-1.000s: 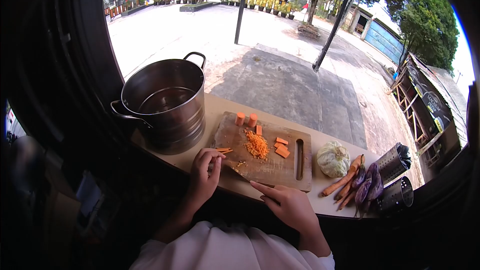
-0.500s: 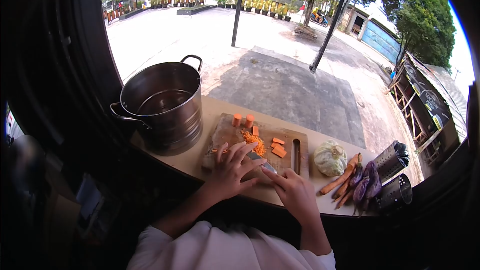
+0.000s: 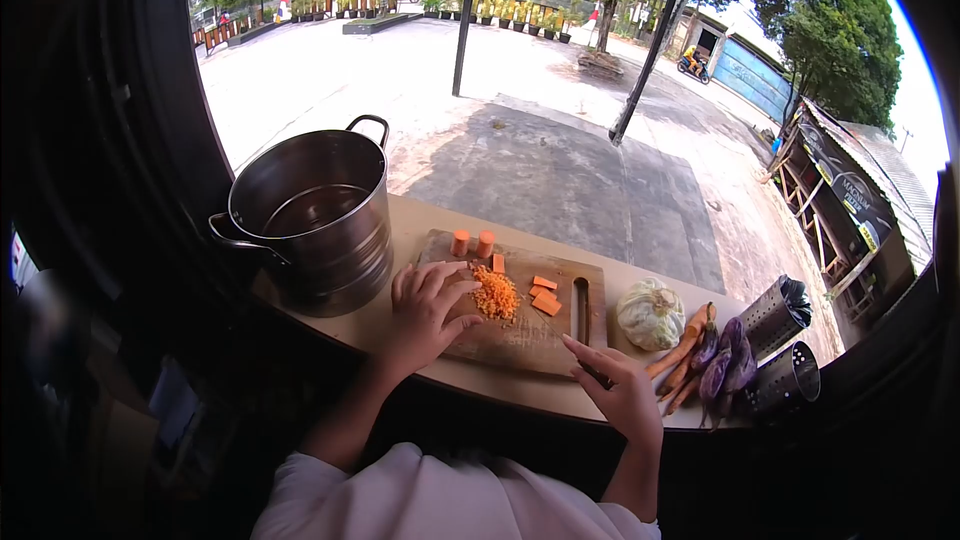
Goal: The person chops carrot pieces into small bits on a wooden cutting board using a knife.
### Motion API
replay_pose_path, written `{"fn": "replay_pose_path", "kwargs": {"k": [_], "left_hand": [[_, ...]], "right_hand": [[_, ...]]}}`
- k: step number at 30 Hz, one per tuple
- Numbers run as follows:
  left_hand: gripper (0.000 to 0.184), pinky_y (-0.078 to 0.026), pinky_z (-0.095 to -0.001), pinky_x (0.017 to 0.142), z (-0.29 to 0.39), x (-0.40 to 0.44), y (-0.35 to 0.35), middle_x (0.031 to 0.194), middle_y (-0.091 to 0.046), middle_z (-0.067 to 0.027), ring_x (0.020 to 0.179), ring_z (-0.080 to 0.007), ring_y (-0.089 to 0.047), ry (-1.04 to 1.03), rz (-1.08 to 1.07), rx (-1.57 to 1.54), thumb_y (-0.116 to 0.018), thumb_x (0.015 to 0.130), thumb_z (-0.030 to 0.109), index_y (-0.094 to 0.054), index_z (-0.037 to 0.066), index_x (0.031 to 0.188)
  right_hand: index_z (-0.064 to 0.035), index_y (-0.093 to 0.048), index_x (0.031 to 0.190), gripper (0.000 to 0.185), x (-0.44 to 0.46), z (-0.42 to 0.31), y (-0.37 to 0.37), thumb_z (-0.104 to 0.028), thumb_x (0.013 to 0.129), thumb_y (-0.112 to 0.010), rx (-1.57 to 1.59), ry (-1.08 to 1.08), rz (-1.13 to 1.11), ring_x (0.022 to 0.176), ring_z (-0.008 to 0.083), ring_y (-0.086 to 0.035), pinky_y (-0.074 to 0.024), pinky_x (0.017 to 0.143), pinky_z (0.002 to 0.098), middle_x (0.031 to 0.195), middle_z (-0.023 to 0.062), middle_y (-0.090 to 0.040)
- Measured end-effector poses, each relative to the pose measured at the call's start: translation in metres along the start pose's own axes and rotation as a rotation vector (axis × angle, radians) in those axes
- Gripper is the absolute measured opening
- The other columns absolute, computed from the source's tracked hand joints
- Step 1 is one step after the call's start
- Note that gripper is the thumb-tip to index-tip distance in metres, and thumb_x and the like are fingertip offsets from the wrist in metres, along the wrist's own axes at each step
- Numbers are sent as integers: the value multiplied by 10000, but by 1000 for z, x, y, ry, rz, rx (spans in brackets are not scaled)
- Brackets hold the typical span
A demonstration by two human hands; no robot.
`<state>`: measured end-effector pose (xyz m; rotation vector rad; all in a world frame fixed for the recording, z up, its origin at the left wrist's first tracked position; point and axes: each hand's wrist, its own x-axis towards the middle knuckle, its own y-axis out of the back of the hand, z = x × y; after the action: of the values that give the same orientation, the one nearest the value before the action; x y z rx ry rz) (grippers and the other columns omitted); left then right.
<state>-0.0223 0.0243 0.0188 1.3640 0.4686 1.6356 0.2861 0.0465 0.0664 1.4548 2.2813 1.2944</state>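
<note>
My left hand (image 3: 428,312), fingers apart, rests over the left side of a wooden cutting board (image 3: 500,352), beside a heap of finely chopped carrot (image 3: 495,294). My right hand (image 3: 622,392) is closed around a knife (image 3: 598,377) near the board's front right corner, index finger stretched forward. Only a little of the dark handle shows; the blade is hardly visible. Flat carrot slices (image 3: 545,300) lie right of the heap. Two upright carrot pieces (image 3: 473,243) stand at the board's back edge, with a smaller carrot piece (image 3: 498,263) just in front.
A large metal pot (image 3: 325,230) stands left of the board. To the right are a cabbage (image 3: 650,315), whole carrots (image 3: 685,355), purple eggplants (image 3: 728,365) and two perforated metal holders (image 3: 785,385). The counter (image 3: 420,215) borders an outdoor yard.
My hands have moved apart: the left shifted left off the chopped carrot, the right moved right and toward me with the knife. More of the carrot heap shows.
</note>
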Motion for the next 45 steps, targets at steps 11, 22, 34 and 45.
{"fn": "replay_pose_path", "kwargs": {"k": [11,22,34,45], "left_hand": [[228,-380,-419,1013,-15,-23,18,1079,-667,-8,1120,-222,-583,229,23,-5,-781,871,243,-764,147,1077],[204,-503,-395,867,3,-19,13,933,-689,-72,913,-267,-654,216,19,-172,-797,846,119,-774,84,1045],[252,-551,-326,782,8,-36,18,1019,-682,-114,878,-219,-683,312,81,-305,-753,850,-26,-740,16,1098],[200,-530,-326,754,4,-31,19,911,-680,-114,826,-222,-668,327,72,-371,-763,839,-23,-756,-2,1037]], "right_hand": [[-43,-716,1288,429,3,57,-28,52,871,-741,-3,249,575,719,191,-627,-513,671,298,877,114,-681],[-52,-725,1280,433,-1,59,-25,55,861,-745,20,235,550,703,177,-617,-497,650,286,845,108,-668],[-187,-694,1362,482,-6,-4,-24,-30,908,-744,62,77,58,725,250,-667,-528,682,333,885,130,-698],[-201,-540,1501,488,15,-31,-42,-184,1016,-594,-152,141,-201,819,350,-686,-537,742,460,887,159,-687]]}}
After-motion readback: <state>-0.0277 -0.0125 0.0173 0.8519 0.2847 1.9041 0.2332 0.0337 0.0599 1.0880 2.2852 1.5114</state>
